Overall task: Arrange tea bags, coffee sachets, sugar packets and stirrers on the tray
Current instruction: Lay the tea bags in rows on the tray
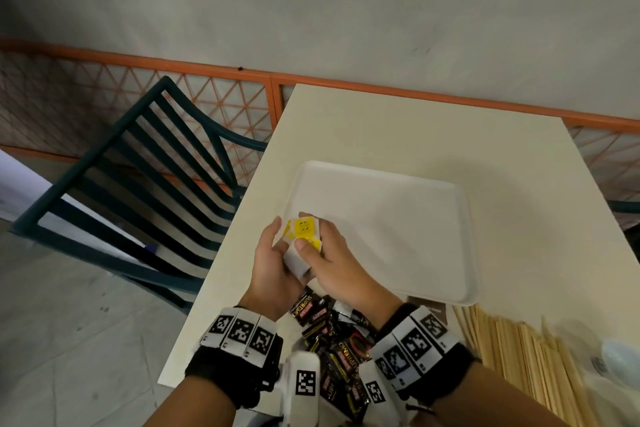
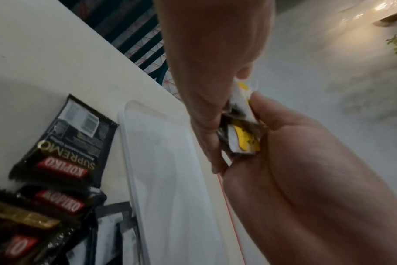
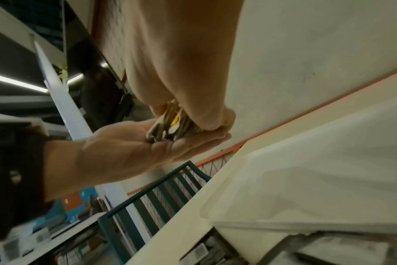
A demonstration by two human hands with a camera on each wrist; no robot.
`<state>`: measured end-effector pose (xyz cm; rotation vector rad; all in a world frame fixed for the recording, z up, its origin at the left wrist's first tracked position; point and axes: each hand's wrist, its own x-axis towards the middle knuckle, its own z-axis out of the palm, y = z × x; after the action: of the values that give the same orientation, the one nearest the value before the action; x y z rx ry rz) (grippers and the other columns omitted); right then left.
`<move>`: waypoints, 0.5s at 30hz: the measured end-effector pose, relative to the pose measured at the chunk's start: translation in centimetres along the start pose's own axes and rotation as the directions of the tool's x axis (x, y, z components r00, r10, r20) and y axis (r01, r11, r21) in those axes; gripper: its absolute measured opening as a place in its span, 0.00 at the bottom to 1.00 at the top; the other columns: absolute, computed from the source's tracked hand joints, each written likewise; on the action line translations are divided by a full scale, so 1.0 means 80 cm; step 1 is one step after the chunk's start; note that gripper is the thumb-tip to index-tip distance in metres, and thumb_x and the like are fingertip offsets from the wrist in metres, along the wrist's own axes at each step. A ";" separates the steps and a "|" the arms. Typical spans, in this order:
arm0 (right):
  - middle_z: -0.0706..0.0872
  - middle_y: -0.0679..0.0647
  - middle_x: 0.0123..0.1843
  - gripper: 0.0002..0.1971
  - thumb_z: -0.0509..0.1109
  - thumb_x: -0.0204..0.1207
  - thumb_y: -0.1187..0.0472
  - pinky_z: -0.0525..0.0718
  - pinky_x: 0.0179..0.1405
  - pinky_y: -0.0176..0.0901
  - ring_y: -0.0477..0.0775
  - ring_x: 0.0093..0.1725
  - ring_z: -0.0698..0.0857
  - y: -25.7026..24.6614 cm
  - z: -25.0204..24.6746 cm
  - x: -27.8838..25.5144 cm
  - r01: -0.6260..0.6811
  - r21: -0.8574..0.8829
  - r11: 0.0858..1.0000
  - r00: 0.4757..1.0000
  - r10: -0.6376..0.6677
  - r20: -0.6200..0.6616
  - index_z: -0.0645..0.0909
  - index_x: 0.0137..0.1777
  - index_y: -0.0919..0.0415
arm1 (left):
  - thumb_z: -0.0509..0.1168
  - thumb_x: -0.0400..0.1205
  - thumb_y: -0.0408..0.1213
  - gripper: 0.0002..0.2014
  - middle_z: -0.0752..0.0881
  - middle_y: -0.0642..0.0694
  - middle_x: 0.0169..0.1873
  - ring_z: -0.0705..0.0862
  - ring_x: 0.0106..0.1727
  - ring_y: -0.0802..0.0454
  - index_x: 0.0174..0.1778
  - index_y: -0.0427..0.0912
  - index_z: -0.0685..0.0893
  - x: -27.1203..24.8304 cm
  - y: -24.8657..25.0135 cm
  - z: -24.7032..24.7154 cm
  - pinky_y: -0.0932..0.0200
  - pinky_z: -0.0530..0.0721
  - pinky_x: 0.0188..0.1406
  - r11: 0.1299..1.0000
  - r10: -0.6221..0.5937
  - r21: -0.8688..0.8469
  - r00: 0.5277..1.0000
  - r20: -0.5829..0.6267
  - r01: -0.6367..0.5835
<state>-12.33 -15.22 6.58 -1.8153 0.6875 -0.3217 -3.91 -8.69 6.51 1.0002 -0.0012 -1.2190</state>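
Hands both on one stack of yellow-tagged tea bags [image 1: 304, 236] above white tray's [image 1: 460, 246] near-left corner — left hand [image 1: 273, 267] cups it, right hand [image 1: 329, 263] pinches the top. Squaring-up step, prob.; next — lower stack onto tray w/o fanning.

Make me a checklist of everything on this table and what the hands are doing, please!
Surface: cream table, mostly bare at the far end.
Job's things: white tray holds nothing; Kopiko coffee sachets piled at its near edge; wooden stirrers heaped on the right; stack of yellow-and-white packets in the hands.
Clutter: nothing seen.
Hands: left hand and right hand both grip the stack.
Cables: nothing seen.
Surroundings: green slatted chair, orange railing.
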 end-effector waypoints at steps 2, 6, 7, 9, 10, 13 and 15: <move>0.66 0.47 0.77 0.24 0.56 0.83 0.50 0.56 0.79 0.50 0.49 0.79 0.56 0.004 -0.011 -0.003 0.000 -0.178 0.984 1.000 0.001 0.005 0.58 0.78 0.45 | 0.52 0.82 0.55 0.25 0.91 0.43 0.39 0.90 0.40 0.49 0.43 0.42 0.90 -0.003 -0.006 0.010 0.59 0.85 0.34 1.000 -0.004 0.009 0.999 0.047 0.004; 0.52 0.47 0.83 0.39 0.53 0.72 0.31 0.44 0.80 0.51 0.50 0.82 0.45 0.018 -0.039 -0.002 0.025 -0.333 0.943 0.999 -0.011 0.044 0.50 0.80 0.46 | 0.61 0.76 0.45 0.14 0.91 0.45 0.43 0.90 0.44 0.51 0.51 0.43 0.87 -0.003 -0.018 0.022 0.56 0.85 0.43 1.000 0.014 0.008 0.996 0.086 -0.014; 0.52 0.47 0.82 0.44 0.50 0.65 0.27 0.47 0.79 0.51 0.50 0.81 0.47 0.023 -0.047 -0.002 0.030 -0.339 0.940 0.999 -0.016 0.045 0.50 0.80 0.46 | 0.62 0.76 0.42 0.13 0.91 0.44 0.43 0.90 0.43 0.51 0.50 0.42 0.87 -0.001 -0.021 0.026 0.56 0.86 0.43 1.000 0.024 -0.004 0.996 0.087 -0.024; 0.58 0.48 0.79 0.49 0.49 0.58 0.24 0.55 0.74 0.48 0.50 0.77 0.55 0.031 -0.058 -0.005 0.050 -0.301 0.952 0.999 -0.053 -0.001 0.53 0.79 0.48 | 0.61 0.78 0.38 0.10 0.91 0.45 0.41 0.90 0.41 0.52 0.47 0.42 0.88 0.000 -0.026 0.036 0.56 0.85 0.44 0.998 0.059 -0.022 0.996 0.068 -0.057; 0.63 0.48 0.74 0.47 0.51 0.58 0.25 0.59 0.71 0.45 0.49 0.73 0.60 0.033 -0.062 -0.010 0.070 -0.274 0.959 0.995 -0.087 -0.048 0.58 0.76 0.49 | 0.62 0.78 0.37 0.10 0.90 0.46 0.39 0.89 0.40 0.52 0.43 0.44 0.90 0.002 -0.028 0.040 0.56 0.83 0.46 0.996 0.082 -0.040 0.995 0.058 -0.080; 0.69 0.44 0.58 0.34 0.60 0.60 0.29 0.68 0.61 0.40 0.44 0.58 0.67 0.044 -0.071 -0.023 0.126 -0.217 0.968 0.975 -0.161 -0.156 0.68 0.59 0.51 | 0.65 0.73 0.35 0.08 0.86 0.47 0.38 0.86 0.37 0.54 0.40 0.44 0.89 0.006 -0.039 0.057 0.57 0.81 0.41 0.982 0.163 -0.093 0.986 -0.021 -0.165; 0.71 0.45 0.51 0.27 0.64 0.62 0.32 0.72 0.56 0.39 0.46 0.54 0.69 0.051 -0.075 -0.027 0.133 -0.176 0.975 0.973 -0.163 -0.166 0.70 0.51 0.51 | 0.65 0.74 0.32 0.10 0.84 0.46 0.40 0.85 0.38 0.53 0.50 0.41 0.81 0.009 -0.047 0.065 0.58 0.84 0.37 0.966 0.225 -0.115 0.973 -0.058 -0.231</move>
<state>-18.45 -19.40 5.13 -2.0170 0.7214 -0.5483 -9.10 -12.51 6.82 0.8944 -0.0075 -0.9746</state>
